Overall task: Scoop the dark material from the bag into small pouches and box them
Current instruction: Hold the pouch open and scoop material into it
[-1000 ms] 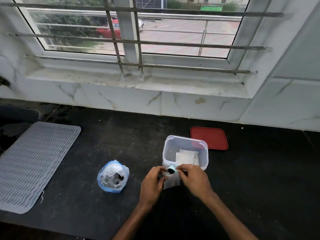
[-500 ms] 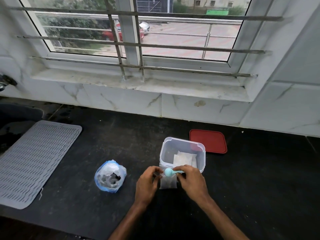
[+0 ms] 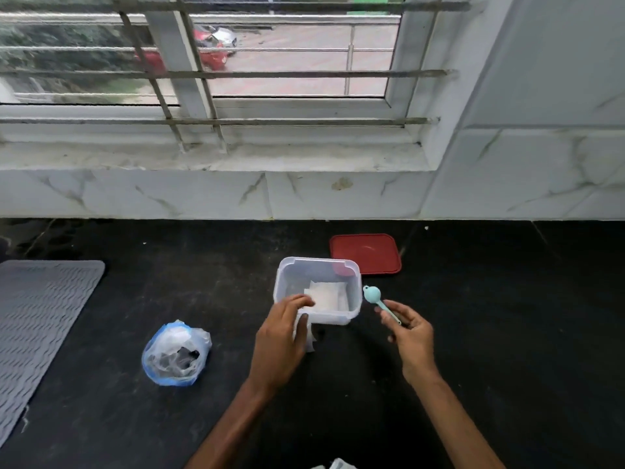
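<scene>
A clear plastic box (image 3: 353, 292) stands open on the black counter with white pouches (image 3: 329, 296) lying inside. My left hand (image 3: 282, 340) holds a small white pouch (image 3: 306, 336) at the box's near left wall, fingertips over the rim. My right hand (image 3: 411, 330), to the right of the box, pinches the handle of a small teal scoop (image 3: 373, 296), its bowl pointing up and away. A blue-rimmed plastic bag (image 3: 176, 353) with dark material inside sits to the left of my hands.
The red lid (image 3: 367, 253) lies flat behind the box on the right. A grey ribbed mat (image 3: 37, 330) covers the counter's left side. A white marble wall and window sill rise behind the counter. Something white peeks in at the bottom edge (image 3: 336, 464).
My right hand has pulled the scoop out of the pouch and swung it right of the box. My left hand has lifted the pouch toward the box rim. The camera has come closer.
</scene>
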